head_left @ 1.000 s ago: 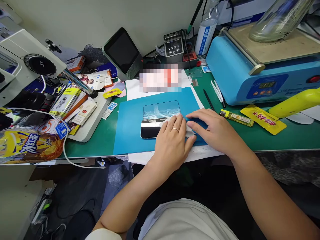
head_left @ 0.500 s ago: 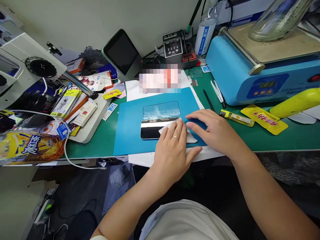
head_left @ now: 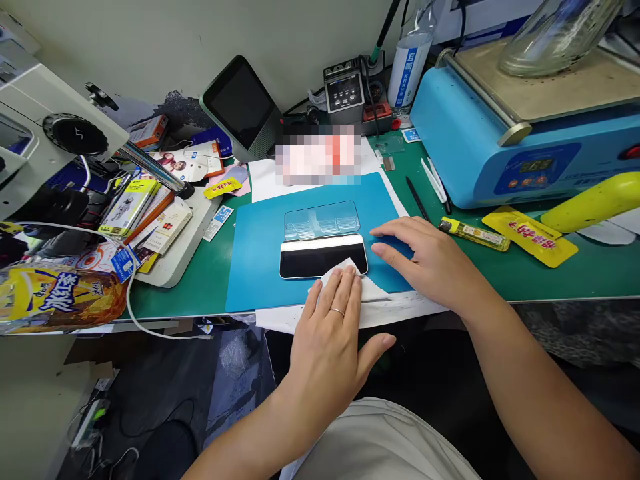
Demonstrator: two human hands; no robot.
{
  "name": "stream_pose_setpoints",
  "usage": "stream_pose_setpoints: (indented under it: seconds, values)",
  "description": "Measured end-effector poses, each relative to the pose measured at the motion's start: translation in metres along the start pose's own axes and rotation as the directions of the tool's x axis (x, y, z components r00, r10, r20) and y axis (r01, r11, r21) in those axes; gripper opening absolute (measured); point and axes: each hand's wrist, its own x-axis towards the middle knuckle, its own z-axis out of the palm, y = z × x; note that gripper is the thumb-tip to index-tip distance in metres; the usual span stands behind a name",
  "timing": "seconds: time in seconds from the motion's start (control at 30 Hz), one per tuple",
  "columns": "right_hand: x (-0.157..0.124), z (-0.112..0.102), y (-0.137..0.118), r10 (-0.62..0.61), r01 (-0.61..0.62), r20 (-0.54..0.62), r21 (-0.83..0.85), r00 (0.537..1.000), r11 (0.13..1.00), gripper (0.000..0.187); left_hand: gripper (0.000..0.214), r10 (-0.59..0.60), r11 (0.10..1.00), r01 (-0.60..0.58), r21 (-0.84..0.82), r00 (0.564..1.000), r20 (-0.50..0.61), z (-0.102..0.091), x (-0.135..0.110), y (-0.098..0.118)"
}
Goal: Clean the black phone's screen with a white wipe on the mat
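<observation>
The step in hand looks like wiping a smartphone (head_left: 313,260), which lies flat and screen up on a blue mat (head_left: 255,267) near the front edge of the desk (head_left: 550,287). The left hand (head_left: 325,343) is palm down, fingers straight and together, thumb spread away; it presses a white wipe (head_left: 373,288) over the phone's near right corner without gripping it. The right hand (head_left: 430,263) is open and loosely curved just beyond the phone's right end, holding nothing.

The next move seems to call for a flat, light stroke back over the glass, with the right hand ready to steady the phone should it slide. Just behind the phone, toward the desk's back edge, lies a clear phone-shaped sheet (head_left: 320,217), probably a screen protector; it is best left untouched by damp fingers or lint.

Under the wipe and the left fingertips, that corner of the phone is hidden. A bright reflected band runs along the screen's far side, so smears there are hard to judge, and glare breaks up the clear sheet's surface. I cannot tell whether the right fingertips touch the mat. An object on the paper behind the mat is pixelated beyond recognition. The blue heating plate (head_left: 450,147) at the desk's right is cut off by the frame.
</observation>
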Motion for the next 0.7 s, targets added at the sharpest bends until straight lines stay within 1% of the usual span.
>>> stream_pose_setpoints:
  seconds: [0.17, 0.37, 0.5, 0.6, 0.7]
  values:
    - [0.0, 0.0, 0.0, 0.0, 0.0, 0.003, -0.003, 1.0, 1.0, 0.028, 0.069, 0.004, 0.999, -0.003, -0.037, 0.999, 0.048, -0.002, 0.002, -0.01]
    - [0.0, 0.0, -0.002, 0.009, -0.01, 0.008, 0.006, 1.0, 1.0, 0.028, 0.068, 0.041, 0.996, -0.036, -0.085, 0.998, 0.055, -0.001, 0.002, -0.017]
    - [-0.001, 0.0, -0.001, 0.011, -0.011, 0.007, 0.001, 1.0, 1.0, 0.028, 0.071, 0.039, 0.994, -0.031, -0.107, 0.997, 0.07, -0.002, 0.003, -0.019]
    - [-0.001, 0.0, 0.0, 0.005, -0.005, 0.005, -0.008, 1.0, 1.0, 0.028, 0.071, 0.026, 0.994, -0.018, -0.104, 0.997, 0.073, -0.003, 0.011, -0.019]
    - [-0.001, 0.0, 0.0, 0.0, 0.0, 0.008, -0.014, 1.0, 1.0, 0.028, 0.071, 0.003, 0.995, 0.004, -0.102, 0.998, 0.068, -0.002, 0.025, -0.022]
